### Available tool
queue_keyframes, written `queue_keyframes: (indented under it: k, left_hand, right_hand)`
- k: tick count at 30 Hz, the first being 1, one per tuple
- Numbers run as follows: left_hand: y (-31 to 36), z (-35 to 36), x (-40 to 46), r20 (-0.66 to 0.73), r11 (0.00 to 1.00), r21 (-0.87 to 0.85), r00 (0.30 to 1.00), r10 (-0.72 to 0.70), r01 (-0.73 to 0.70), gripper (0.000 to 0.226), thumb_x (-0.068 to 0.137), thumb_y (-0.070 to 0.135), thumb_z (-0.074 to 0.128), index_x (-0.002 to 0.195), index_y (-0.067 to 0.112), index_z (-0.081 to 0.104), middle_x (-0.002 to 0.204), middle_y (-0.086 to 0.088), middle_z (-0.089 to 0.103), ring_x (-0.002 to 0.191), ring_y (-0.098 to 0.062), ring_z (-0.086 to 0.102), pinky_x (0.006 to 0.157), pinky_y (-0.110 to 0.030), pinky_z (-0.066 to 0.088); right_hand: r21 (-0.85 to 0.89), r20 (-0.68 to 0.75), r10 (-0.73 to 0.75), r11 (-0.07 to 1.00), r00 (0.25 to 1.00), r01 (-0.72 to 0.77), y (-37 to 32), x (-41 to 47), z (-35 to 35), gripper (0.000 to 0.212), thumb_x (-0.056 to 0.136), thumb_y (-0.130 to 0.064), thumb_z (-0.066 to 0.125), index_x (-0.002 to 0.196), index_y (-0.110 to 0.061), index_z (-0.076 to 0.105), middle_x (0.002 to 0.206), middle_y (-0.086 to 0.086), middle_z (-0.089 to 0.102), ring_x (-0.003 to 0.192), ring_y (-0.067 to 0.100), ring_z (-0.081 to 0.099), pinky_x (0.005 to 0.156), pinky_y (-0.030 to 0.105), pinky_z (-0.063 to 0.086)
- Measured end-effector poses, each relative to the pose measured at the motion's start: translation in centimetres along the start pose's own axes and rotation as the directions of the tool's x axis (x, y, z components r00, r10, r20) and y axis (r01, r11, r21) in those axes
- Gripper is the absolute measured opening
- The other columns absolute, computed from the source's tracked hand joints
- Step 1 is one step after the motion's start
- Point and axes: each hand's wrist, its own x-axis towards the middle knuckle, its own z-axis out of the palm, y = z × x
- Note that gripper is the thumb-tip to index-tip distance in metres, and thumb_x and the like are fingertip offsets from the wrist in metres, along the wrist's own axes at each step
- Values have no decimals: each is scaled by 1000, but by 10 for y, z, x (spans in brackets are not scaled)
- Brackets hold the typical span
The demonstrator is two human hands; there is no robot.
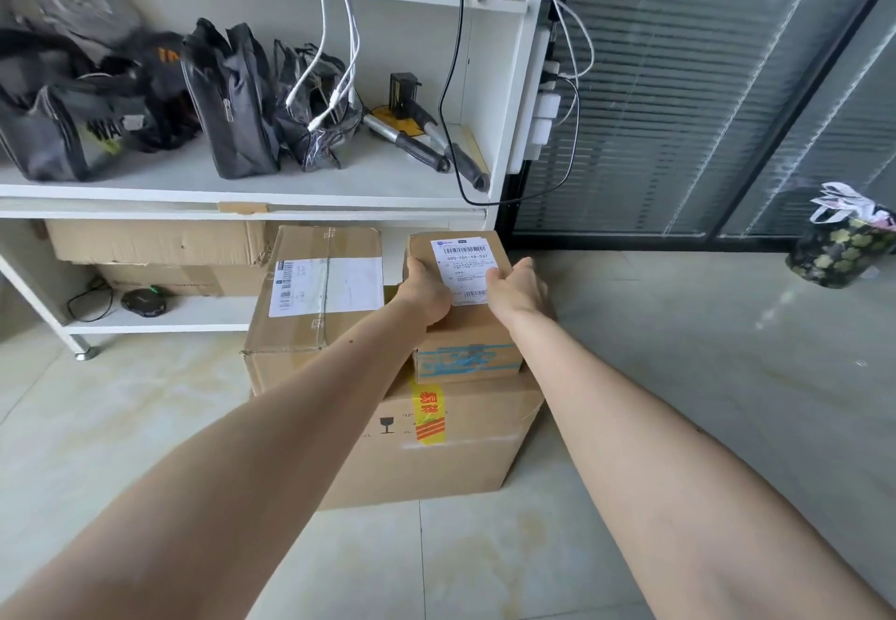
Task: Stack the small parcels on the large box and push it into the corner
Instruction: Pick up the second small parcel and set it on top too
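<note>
Pale floor tiles (485, 561) run to a white shelf unit (271, 193) and a dark glass wall (703, 86). A taller carton (315, 299) stands just left of the large box (436, 440). Left hand (426, 294) and right hand (521, 290) have their fingers clamped on the small parcel (465, 280), stacked on another parcel (468, 360) atop the large box.

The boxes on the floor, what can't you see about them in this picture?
Head view only:
- Small parcel: left hand and right hand cover its sides and part of its label.
- Label's small print: too tiny to read.
- Large box: top hidden under the parcels, left side behind the left forearm.
- Taller box: its base is hidden.
</note>
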Motion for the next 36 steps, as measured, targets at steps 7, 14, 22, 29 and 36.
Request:
queue_keyframes:
  k: [7,14,22,29,36]
  left_hand:
    - [4,-7,-2,-29,999,52,999,18,-17,61,93,15,42,151,10,23,141,-10,51,124,-32,52,103,-41,44]
    - [20,-88,-31,-34,965,-48,966,258,-259,89,88,24,69,158,21,13,163,-8,26,147,-29,30,118,-43,25]
    - [-43,-201,-68,168,944,83,938,302,-319,168,16,72,84,156,41,-3,167,8,-4,153,-15,-1,121,-43,6]
    - [-150,-191,-42,264,594,741,949,170,-312,166,33,80,69,147,19,-35,157,2,-34,148,-20,-28,120,-49,-11]
    - [-198,-138,-20,288,533,782,946,150,-322,133,62,63,74,157,23,-10,162,-11,-26,149,-28,-28,119,-51,-8]
  right_hand:
    - [-14,8,6,1000,1000,-5,1,-4,-8,47,93,-48,37,120,-10,47,124,15,59,110,36,57,88,40,43]
    - [-140,-71,-98,986,993,88,37,-2,-45,40,97,-38,33,126,-13,44,126,21,60,112,39,57,86,42,42]
    - [-533,385,-239,731,891,426,92,-17,-44,109,72,-21,74,154,-19,2,164,-2,-3,151,19,2,120,41,15]
    - [-640,458,-262,566,850,520,110,-22,-8,141,55,-71,71,152,-13,-14,161,8,-20,147,21,-23,120,45,-8]
    - [-594,431,-345,588,834,550,122,-18,10,133,58,-75,66,154,-15,-4,163,6,-8,149,17,-12,122,43,-1]
